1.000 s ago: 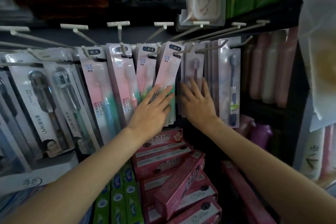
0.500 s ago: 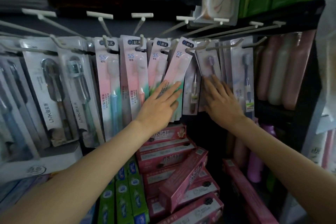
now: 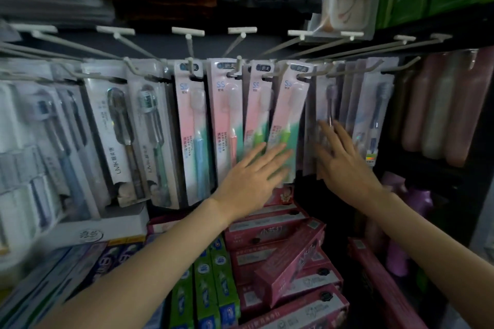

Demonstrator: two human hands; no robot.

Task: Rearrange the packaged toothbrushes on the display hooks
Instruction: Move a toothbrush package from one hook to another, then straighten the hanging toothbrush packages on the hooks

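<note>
1. My left hand [image 3: 254, 176] lies flat with fingers straight, pressing on the lower part of the tilted pink-and-green toothbrush pack [image 3: 288, 125], which hangs from a white display hook [image 3: 302, 76] and leans left at its bottom.
2. My right hand [image 3: 344, 163] is spread open, fingers straight, touching the pale lilac toothbrush packs [image 3: 327, 104] hanging just to the right.
3. Three more pink-and-green packs [image 3: 227, 115] hang upright to the left of the tilted one.
4. Clear-fronted LMK toothbrush packs [image 3: 117, 131] hang further left.
5. Red toothpaste boxes [image 3: 283, 262] are stacked below my hands, green ones [image 3: 208, 291] beside them.
</note>
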